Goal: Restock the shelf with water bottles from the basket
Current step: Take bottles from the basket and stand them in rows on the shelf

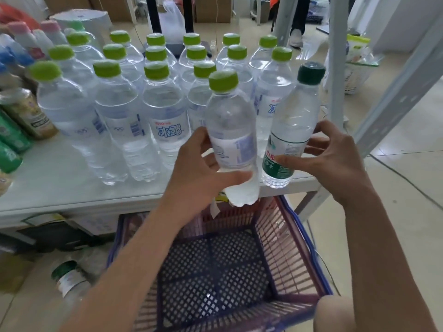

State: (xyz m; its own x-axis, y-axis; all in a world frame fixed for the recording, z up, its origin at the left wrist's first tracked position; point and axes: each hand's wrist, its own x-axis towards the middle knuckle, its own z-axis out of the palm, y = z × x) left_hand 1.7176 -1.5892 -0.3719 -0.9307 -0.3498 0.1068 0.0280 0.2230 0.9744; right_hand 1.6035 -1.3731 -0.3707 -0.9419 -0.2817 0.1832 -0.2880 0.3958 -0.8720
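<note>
My left hand (203,164) grips a clear water bottle with a light-green cap (230,130), held just above the front edge of the white shelf (60,183). My right hand (335,159) is around a bottle with a dark-green cap and green label (290,130), which stands at the shelf's front right corner; thumb and fingers touch its label. Several light-green-capped water bottles (165,106) stand in rows on the shelf behind. The purple mesh basket (225,267) sits below my arms, and no bottles show in it.
Other drink bottles (26,113) crowd the shelf's left end. A grey shelf upright (338,58) rises at the right. One bottle (69,279) lies on the floor left of the basket. A white basket (354,75) and a person's shoe (296,37) are farther back.
</note>
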